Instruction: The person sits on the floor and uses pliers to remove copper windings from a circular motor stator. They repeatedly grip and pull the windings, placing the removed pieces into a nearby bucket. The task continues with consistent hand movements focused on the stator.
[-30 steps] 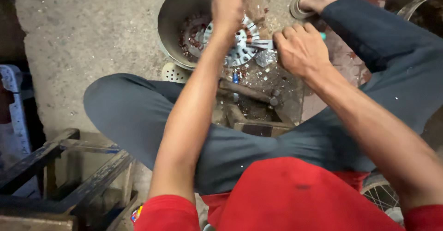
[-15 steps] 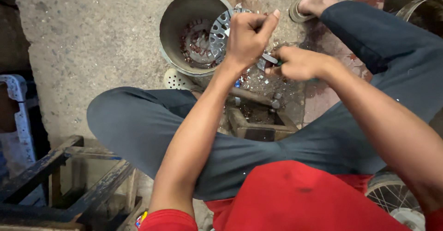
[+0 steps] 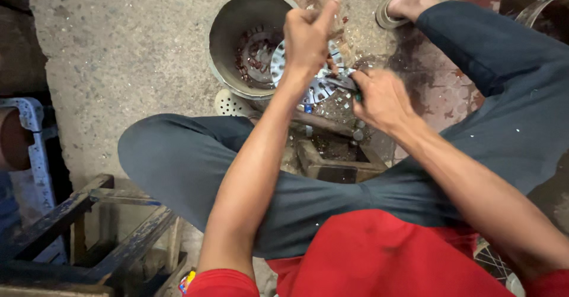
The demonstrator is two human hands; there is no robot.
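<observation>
My left hand [image 3: 309, 36] grips a round slotted metal disc [image 3: 320, 86], held upright on edge in front of my crossed legs, with the thumb sticking up. Just right of the disc, my right hand [image 3: 382, 98] is closed on a small tool with a green handle [image 3: 349, 85], its tip against the disc's face. Most of the disc is hidden behind my left hand. A grey metal bowl [image 3: 228, 33] with several small reddish parts inside stands just behind the disc.
A wooden block [image 3: 332, 163] lies on the floor between my legs. A perforated metal piece [image 3: 228, 102] peeks out beside the bowl. A dark metal frame [image 3: 89, 226] stands at the lower left. A sandalled foot [image 3: 415, 0] rests at the top.
My left hand with the disc came down from the top edge and settled lower, in front of the bowl. My right hand drew in towards the disc with the tool.
</observation>
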